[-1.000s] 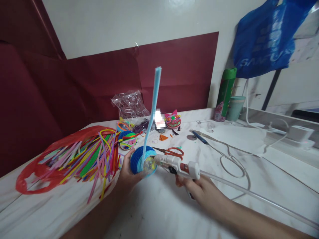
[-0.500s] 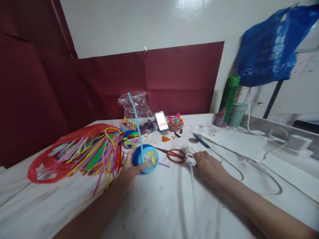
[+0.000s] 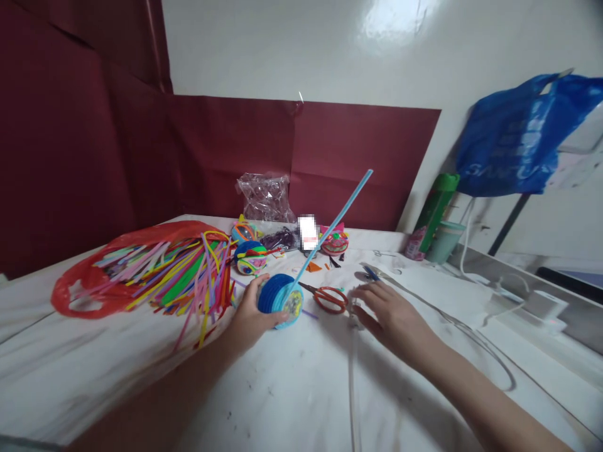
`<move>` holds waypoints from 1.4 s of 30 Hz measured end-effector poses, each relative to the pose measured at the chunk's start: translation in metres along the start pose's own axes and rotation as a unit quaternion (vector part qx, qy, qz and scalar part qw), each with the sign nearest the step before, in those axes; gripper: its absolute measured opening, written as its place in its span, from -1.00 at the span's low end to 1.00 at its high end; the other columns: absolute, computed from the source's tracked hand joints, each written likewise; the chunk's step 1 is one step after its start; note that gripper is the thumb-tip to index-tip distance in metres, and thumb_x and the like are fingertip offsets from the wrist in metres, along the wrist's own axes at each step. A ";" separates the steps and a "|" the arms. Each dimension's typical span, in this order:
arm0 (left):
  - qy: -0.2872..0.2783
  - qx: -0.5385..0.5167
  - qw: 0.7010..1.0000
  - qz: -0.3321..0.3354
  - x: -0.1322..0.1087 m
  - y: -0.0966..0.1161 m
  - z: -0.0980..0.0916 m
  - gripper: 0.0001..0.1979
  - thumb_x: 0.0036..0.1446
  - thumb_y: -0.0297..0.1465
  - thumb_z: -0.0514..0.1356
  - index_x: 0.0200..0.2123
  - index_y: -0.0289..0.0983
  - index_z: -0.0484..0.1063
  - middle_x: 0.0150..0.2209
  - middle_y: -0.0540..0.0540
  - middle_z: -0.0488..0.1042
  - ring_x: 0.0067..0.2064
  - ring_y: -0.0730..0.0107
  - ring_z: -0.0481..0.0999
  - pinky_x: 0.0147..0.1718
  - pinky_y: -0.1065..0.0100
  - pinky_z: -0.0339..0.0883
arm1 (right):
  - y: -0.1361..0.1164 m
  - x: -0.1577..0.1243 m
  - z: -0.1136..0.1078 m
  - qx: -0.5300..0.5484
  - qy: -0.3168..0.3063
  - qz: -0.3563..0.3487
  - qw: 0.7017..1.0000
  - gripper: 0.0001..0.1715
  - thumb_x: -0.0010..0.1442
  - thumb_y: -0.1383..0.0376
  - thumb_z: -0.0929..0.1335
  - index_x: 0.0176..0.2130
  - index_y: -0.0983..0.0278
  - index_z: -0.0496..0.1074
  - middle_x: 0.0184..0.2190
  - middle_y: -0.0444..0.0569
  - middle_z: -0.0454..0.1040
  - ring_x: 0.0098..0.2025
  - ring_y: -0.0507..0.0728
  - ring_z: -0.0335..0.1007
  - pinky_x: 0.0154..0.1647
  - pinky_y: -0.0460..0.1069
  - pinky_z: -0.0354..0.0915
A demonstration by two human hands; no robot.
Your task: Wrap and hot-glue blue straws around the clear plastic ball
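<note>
My left hand (image 3: 254,314) is closed round a ball wrapped in dark and light blue pipe cleaners (image 3: 273,294). Its clear end, with yellow bits inside, faces right. One loose light blue pipe cleaner (image 3: 336,220) sticks up from the ball and leans right. My right hand (image 3: 389,311) hovers with its fingers apart over a small white device (image 3: 354,319), partly hidden by the hand. A pale cord (image 3: 353,383) runs from the device towards me. Left of it lie orange-handled scissors (image 3: 330,300), and a blue-handled tool (image 3: 371,272) sits just beyond my fingers.
At left, a red plastic bag (image 3: 80,301) holds many coloured pipe cleaners (image 3: 183,276). Decorated balls (image 3: 250,258) and a phone with a blurred screen (image 3: 308,233) stand at the back. Cables (image 3: 452,314), a green spray can (image 3: 438,204) and a cup (image 3: 445,242) are at right.
My right hand has lifted off the white device and its fingers have spread. The ball has turned in my left hand, and its loose pipe cleaner now leans right. The view has shifted.
</note>
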State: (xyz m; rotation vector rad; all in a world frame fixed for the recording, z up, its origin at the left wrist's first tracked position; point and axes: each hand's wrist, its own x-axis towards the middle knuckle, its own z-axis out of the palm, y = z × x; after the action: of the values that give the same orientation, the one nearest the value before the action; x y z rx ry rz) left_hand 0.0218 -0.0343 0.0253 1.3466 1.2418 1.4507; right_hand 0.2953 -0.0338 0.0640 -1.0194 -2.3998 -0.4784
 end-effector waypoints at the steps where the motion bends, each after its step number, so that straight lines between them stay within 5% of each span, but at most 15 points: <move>1: -0.001 0.016 1.000 0.017 0.000 -0.002 0.000 -0.18 -0.31 -0.44 0.41 0.10 -0.19 0.22 0.11 -0.21 0.30 0.10 0.00 0.33 0.02 0.13 0.25 | -0.013 0.008 -0.003 0.028 0.060 -0.050 0.997 -0.75 0.24 0.41 0.21 -0.14 0.32 0.42 -0.21 0.13 0.51 -0.14 0.19 0.41 -0.08 0.13 0.32; 3: -0.005 0.044 0.998 0.050 0.000 -0.006 0.000 -0.18 -0.32 -0.44 0.41 0.10 -0.20 0.23 0.11 -0.22 0.30 0.15 -0.01 0.28 0.09 0.09 0.16 | -0.036 0.023 -0.003 0.044 0.137 -0.120 0.982 -0.73 0.24 0.43 0.22 -0.08 0.31 0.39 -0.09 0.13 0.48 0.02 0.20 0.33 0.03 0.17 0.27; 6: -0.015 0.081 0.993 0.081 0.001 -0.010 0.000 -0.18 -0.32 -0.43 0.40 0.10 -0.20 0.22 0.12 -0.21 0.29 0.17 -0.01 0.25 0.12 0.07 0.12 | -0.054 0.040 0.011 0.012 0.164 -0.146 0.976 -0.74 0.25 0.41 0.26 -0.05 0.33 0.39 0.01 0.15 0.44 0.16 0.24 0.21 0.18 0.24 0.09; 11: -0.030 0.100 0.991 0.080 0.000 -0.007 0.000 -0.18 -0.29 -0.39 0.39 0.11 -0.20 0.20 0.11 -0.21 0.30 0.15 -0.01 0.28 0.11 0.04 0.14 | -0.049 0.041 0.045 0.064 0.174 -0.058 0.981 -0.84 0.26 0.35 0.28 -0.33 0.31 0.44 -0.47 -0.03 0.49 -0.35 0.13 0.38 -0.08 0.15 0.24; 16: -0.038 0.128 0.988 0.072 -0.001 -0.005 0.001 -0.18 -0.29 -0.37 0.40 0.11 -0.20 0.20 0.11 -0.21 0.29 0.13 -0.02 0.30 0.09 0.05 0.17 | -0.051 0.033 0.060 0.217 0.122 0.035 0.968 -0.90 0.21 0.32 0.32 -0.33 0.29 0.43 -0.46 -0.01 0.50 -0.38 0.12 0.41 -0.32 -0.01 0.29; 21: -0.037 0.134 0.989 0.054 -0.002 -0.003 0.002 -0.17 -0.30 -0.35 0.41 0.11 -0.20 0.20 0.10 -0.21 0.29 0.12 -0.03 0.31 0.09 0.07 0.18 | -0.061 0.034 0.060 0.366 0.051 0.188 0.910 -0.97 0.13 0.35 0.35 -0.36 0.28 0.41 -0.48 -0.08 0.51 -0.44 0.06 0.39 -0.43 -0.09 0.26; 42: -0.091 0.126 0.985 0.075 0.004 -0.018 -0.001 -0.15 -0.25 -0.37 0.39 0.15 -0.19 0.14 0.16 -0.23 0.23 0.18 -0.02 0.24 0.12 0.06 0.15 | -0.065 0.038 0.054 0.402 0.013 0.266 0.876 -0.96 0.07 0.36 0.35 -0.42 0.29 0.41 -0.50 -0.09 0.47 -0.44 0.06 0.34 -0.41 -0.09 0.19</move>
State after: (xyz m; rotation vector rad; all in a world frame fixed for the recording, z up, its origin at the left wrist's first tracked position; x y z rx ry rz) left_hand 0.0188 -0.0264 0.0084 1.7350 1.2571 1.2672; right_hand 0.2080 -0.0288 0.0328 -1.1545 -1.8474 0.6515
